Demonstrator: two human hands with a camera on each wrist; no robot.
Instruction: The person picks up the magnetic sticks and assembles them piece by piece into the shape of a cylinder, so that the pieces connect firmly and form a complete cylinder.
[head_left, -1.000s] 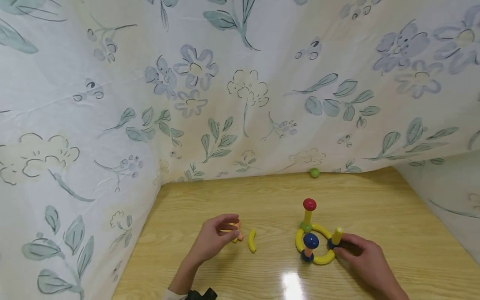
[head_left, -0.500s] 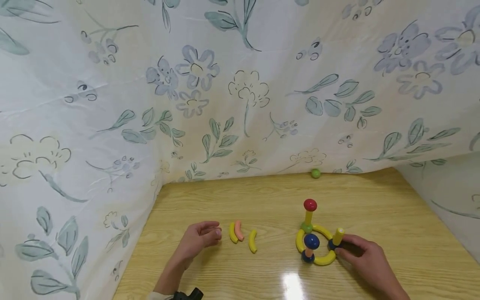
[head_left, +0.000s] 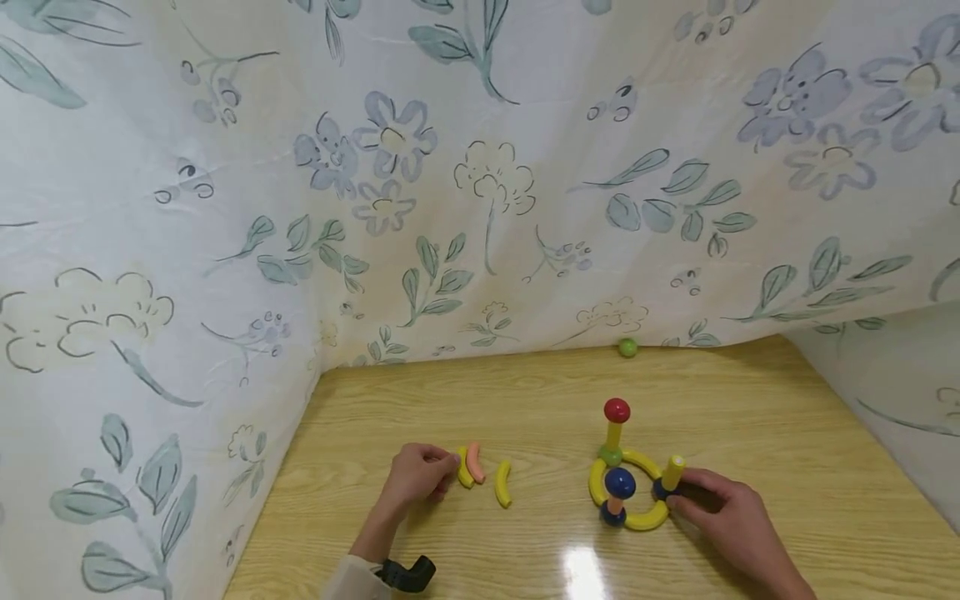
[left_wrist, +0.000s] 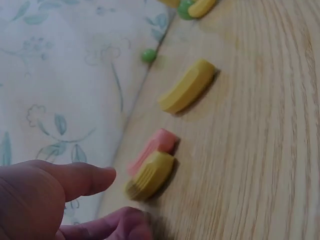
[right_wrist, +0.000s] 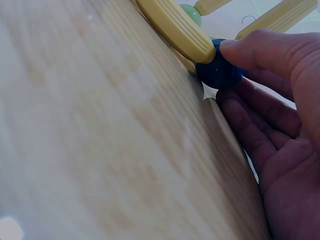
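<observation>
Half a second ago, the left hand (head_left: 420, 477) was farther from the loose pieces; now its fingers, parted and holding nothing, are just beside the nearest yellow piece (left_wrist: 150, 176), with the pink piece (left_wrist: 154, 146) just beyond. So this piece seems within reach. The right hand (head_left: 723, 512) keeps pinching the dark blue ball (right_wrist: 218, 71); the yellow ring (head_left: 647, 521), ahead of that grip, is probably steadied.
</observation>
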